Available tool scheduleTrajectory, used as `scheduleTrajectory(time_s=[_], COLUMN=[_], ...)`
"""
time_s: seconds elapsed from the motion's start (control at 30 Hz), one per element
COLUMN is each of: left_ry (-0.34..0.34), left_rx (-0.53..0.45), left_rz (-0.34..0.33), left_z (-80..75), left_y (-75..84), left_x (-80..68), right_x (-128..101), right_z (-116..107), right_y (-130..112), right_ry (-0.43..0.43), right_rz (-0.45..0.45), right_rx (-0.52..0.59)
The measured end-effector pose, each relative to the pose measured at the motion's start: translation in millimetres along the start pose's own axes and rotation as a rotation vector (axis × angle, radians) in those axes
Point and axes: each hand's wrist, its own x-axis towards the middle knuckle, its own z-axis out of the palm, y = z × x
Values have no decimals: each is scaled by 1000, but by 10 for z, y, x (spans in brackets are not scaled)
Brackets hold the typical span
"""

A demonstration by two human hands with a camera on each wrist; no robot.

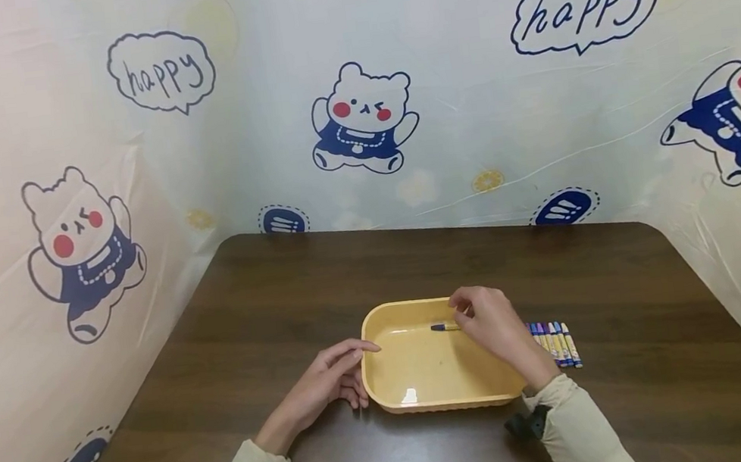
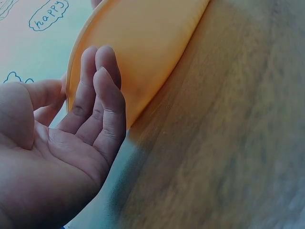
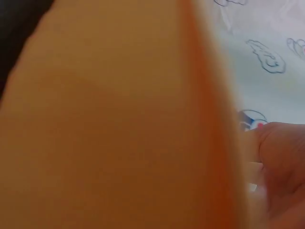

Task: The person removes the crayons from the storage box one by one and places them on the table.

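A shallow yellow plastic tray [image 1: 429,384] stands on the table in the head view. At its left end my left hand [image 1: 326,385] holds the rim between thumb and forefinger. In the left wrist view, the other fingers of the left hand [image 2: 90,124] extend along the tray's outer wall [image 2: 143,43]. My right hand [image 1: 494,323] reaches over the right part of the tray, its fingers curled at one end of a crayon [image 1: 445,327]. The crayon's dark blue tip points left, low over the tray's floor. In the right wrist view, the tray wall [image 3: 109,114] hides most of the right hand [image 3: 286,167].
Several more crayons [image 1: 555,343] with yellow wrappers lie side by side on the dark wooden table [image 1: 321,282], just right of the tray and partly behind the right forearm. A printed curtain [image 1: 455,130] with bears closes off the table's back and sides.
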Motion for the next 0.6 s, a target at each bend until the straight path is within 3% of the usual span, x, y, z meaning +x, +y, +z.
scheduleTrajectory(time_s=[0.3, 0.6], left_ry=[-6, -17], left_rx=[0, 8], left_rz=[15, 27], left_z=[15, 6], left_y=[5, -3], left_x=[7, 6], right_x=[21, -26], right_z=[377, 430], right_y=[189, 212], right_ry=[-90, -43], right_rz=[-103, -67], right_rx=[-187, -338])
